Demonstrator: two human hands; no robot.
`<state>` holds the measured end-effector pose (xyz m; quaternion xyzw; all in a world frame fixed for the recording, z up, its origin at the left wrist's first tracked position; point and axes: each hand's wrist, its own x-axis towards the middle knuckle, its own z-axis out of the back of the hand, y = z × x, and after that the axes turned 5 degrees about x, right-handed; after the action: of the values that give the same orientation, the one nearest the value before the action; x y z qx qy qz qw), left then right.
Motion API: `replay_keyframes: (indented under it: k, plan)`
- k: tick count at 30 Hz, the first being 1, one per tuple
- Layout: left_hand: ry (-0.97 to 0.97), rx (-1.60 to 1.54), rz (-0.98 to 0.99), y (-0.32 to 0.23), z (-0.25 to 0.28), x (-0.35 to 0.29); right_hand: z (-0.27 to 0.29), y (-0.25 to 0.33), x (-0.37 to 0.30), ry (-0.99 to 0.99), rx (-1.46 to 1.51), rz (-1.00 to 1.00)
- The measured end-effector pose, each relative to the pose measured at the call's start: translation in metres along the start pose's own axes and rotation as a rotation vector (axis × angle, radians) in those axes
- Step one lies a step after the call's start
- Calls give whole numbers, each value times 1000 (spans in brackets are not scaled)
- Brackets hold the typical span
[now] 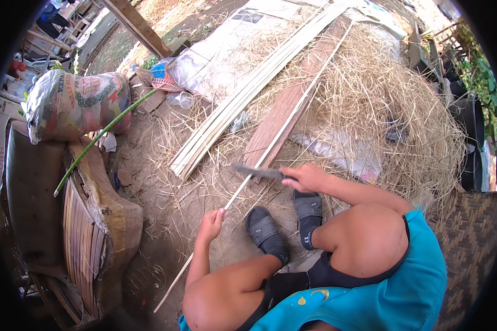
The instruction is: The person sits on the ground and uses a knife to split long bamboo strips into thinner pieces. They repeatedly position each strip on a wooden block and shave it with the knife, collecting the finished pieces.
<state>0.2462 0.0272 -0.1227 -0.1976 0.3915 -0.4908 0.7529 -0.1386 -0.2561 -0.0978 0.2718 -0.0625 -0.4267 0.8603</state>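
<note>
Strip [237, 193] sits clamped in the left hand [210, 225]; ahead and rightward, the right hand [305, 179] grips a knife [266, 173], blade across it. Shaving seems the step; the next stroke likely calls for a steady left hold and even blade angle. Beyond the right hand lie board [270, 132], bundle [234, 113] and shavings [392, 94].
</note>
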Motion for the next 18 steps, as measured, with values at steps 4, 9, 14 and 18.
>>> replay_keyframes:
  k: [4,9,14,18]
  plan:
    - [12,37,62,40,3,-66,34,-61,-7,-103,-265,-135]
    - [-24,-39,100,19,-10,-15,-18,26,-8,-84,119,-66]
    - [-55,170,38,2,-3,-22,-1,-23,-5,-62,-38,-46]
    - [-122,202,42,2,20,-59,115,-114,9,-232,-20,-682]
